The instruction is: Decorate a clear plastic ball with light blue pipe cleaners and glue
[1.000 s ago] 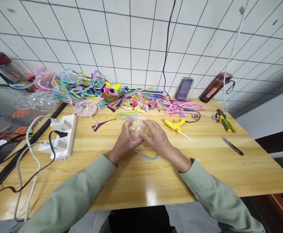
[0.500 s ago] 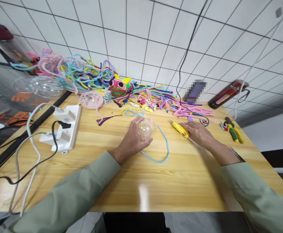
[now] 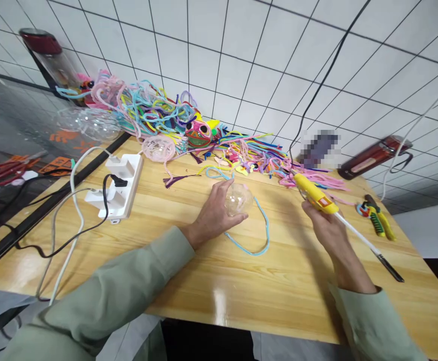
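My left hand (image 3: 217, 208) is curved round a clear plastic ball (image 3: 238, 199) on the table, thumb and fingers at its left side. A light blue fuzzy stem (image 3: 267, 231) curves out beside and below the ball. My right hand (image 3: 326, 220) holds a yellow glue gun (image 3: 314, 192) above the table, its tip pointing up and to the left. A straight white length (image 3: 358, 231) with a black end runs from its back toward the lower right. Some right fingers are hidden beneath the glue gun.
A white power strip (image 3: 129, 188) with plugs and cables stands left. A heap of coloured fuzzy stems (image 3: 155, 110) and a decorated ball (image 3: 199, 134) lie along the wall. Pliers (image 3: 380, 220) and a red flask (image 3: 373, 158) are at right; red scissors (image 3: 10, 168) lie far left.
My right hand has taken hold of the glue gun and raised it off the table. My left hand stays on the ball. The view has shifted slightly left.
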### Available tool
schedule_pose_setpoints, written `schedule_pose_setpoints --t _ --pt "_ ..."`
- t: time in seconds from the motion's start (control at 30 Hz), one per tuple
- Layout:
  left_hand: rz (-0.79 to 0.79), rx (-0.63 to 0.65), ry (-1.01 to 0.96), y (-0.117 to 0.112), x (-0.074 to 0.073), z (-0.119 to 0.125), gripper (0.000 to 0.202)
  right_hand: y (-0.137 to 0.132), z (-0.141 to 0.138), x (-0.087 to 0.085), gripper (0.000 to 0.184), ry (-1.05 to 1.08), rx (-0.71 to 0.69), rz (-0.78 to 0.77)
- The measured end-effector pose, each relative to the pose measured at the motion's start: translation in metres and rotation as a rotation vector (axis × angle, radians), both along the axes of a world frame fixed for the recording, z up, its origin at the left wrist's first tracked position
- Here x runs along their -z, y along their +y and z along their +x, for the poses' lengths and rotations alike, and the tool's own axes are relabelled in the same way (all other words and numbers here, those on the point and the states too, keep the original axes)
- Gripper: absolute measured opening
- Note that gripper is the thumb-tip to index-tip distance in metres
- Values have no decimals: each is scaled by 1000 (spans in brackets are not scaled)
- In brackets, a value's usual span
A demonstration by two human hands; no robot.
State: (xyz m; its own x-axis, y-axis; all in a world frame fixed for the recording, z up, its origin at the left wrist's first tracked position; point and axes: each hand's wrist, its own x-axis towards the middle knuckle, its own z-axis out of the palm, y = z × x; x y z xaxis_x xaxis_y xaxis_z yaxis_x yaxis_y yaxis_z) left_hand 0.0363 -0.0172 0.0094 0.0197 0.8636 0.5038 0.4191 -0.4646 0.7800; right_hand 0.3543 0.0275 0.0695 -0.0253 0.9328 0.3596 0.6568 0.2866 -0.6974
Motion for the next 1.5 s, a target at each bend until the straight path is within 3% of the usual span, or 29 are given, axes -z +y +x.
schedule_pose_setpoints --t 0.1,0.2,0.37,0.5,0.6,0.8,1.03,1.5 --pt "-40 2 18 0 -3 -1 95 -12 -28 8 36 301 -40 -147" --pt "-49 34 18 0 -5 -3 99 -17 -38 20 34 403 -144 -241" --pt "-43 43 -36 3 -4 -1 102 -24 -39 23 34 354 -317 -346" --pt "-87 -6 -111 3 -5 1 98 -32 -44 18 40 366 -373 -410" --pt "-55 0 -28 0 -8 1 89 -36 -48 18 42 382 -410 -453" --pt "30 7 131 -1 -7 -1 93 -38 -49 24 42 446 -427 -494" --pt "35 32 130 1 -2 -1 105 -38 -52 21 37 539 -504 -550" --pt "63 36 146 3 1 -4 100 -40 -53 21 36 550 -529 -578"
